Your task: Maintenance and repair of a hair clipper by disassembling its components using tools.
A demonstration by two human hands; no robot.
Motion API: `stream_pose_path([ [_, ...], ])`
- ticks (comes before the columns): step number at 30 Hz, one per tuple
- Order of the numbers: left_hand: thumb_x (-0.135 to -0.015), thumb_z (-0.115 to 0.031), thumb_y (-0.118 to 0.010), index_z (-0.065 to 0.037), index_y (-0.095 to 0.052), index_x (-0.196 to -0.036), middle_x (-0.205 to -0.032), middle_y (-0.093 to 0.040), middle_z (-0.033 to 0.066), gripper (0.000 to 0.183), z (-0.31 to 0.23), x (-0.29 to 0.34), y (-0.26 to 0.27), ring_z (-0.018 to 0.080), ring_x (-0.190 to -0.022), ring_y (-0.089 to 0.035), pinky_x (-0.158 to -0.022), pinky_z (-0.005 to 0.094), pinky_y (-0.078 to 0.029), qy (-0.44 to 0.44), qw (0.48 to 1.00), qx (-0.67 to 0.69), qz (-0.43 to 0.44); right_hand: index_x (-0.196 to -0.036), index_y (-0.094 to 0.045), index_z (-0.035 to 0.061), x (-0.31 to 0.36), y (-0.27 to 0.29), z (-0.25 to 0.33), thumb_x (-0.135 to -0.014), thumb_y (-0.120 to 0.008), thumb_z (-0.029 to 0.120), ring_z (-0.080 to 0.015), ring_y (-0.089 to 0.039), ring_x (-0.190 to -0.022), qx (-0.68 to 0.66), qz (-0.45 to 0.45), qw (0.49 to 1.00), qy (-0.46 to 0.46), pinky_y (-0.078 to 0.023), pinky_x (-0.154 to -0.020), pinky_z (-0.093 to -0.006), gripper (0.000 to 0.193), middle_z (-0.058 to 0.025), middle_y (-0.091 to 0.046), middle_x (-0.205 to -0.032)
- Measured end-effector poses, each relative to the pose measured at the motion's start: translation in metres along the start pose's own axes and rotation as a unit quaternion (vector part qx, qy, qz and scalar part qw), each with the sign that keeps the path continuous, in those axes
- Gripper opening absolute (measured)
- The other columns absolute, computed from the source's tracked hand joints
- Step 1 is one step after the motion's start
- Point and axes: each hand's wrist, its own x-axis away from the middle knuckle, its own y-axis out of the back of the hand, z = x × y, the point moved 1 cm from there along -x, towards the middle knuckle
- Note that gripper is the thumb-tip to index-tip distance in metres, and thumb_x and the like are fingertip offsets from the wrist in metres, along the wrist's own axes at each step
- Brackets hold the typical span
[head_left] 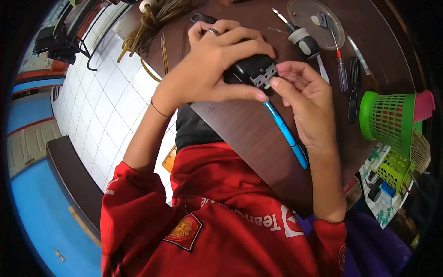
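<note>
My left hand (220, 59) wraps over the top of a black hair clipper (251, 69), its thumb stretched along the near side. The clipper's metal end (265, 76) faces right, with a small pale part showing at its edge. My right hand (308, 101) is curled at that end, thumb and fingers closed on it; the fingertips partly hide what they pinch. A black loop (199, 18) sticks out behind the left hand. Just below the clipper lies a blue pen-shaped tool (287, 134) on the dark table (249, 134).
Beyond my right hand lie a thick-handled screwdriver (304, 42), a slim screwdriver (342, 76), a black comb-like tool (353, 90) and a clear round lid (304, 11) holding a toothed metal blade (326, 21). A green basket (392, 115) stands right. Brown cord (159, 18) is bundled far left.
</note>
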Motion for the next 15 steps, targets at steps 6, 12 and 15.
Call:
stream_pose_path([
  [6,-0.072,-0.043,-0.078,-0.019,-0.067,-0.109,-0.117,-0.061,0.0032,0.046,-0.006,-0.001,-0.008,0.0254,-0.121,-0.051,-0.103,0.0455,-0.023,0.015,0.999,-0.027,-0.024,-0.106,-0.064,0.0028,0.000,-0.001,0.005,-0.088,-0.070,0.003,-0.0036,-0.059,-0.081,0.048,0.006,0.999,-0.005,-0.039,-0.060,-0.0169,0.019,-0.0008,-0.066,-0.096],
  [12,-0.069,-0.043,-0.072,-0.012,-0.063,-0.113,-0.118,-0.061,0.0068,0.054,0.001,0.000,-0.011,0.0295,-0.121,-0.052,-0.106,0.0462,-0.028,-0.021,0.999,-0.028,-0.029,-0.112,-0.066,-0.0025,0.000,0.006,0.013,-0.087,-0.072,-0.002,-0.0090,-0.063,-0.089,0.196,0.074,0.973,0.099,-0.051,-0.070,-0.0222,0.026,-0.0038,-0.065,-0.101],
  [15,-0.070,-0.045,-0.071,-0.008,-0.060,-0.115,-0.119,-0.060,0.0088,0.059,0.006,-0.002,-0.011,0.0322,-0.121,-0.051,-0.105,0.0465,-0.030,-0.068,0.997,-0.040,-0.016,-0.109,-0.072,0.0015,-0.008,0.012,0.015,-0.079,-0.078,0.000,-0.0124,-0.068,-0.086,0.228,0.094,0.942,0.225,-0.057,-0.070,-0.0255,0.031,-0.0080,-0.069,-0.102],
])
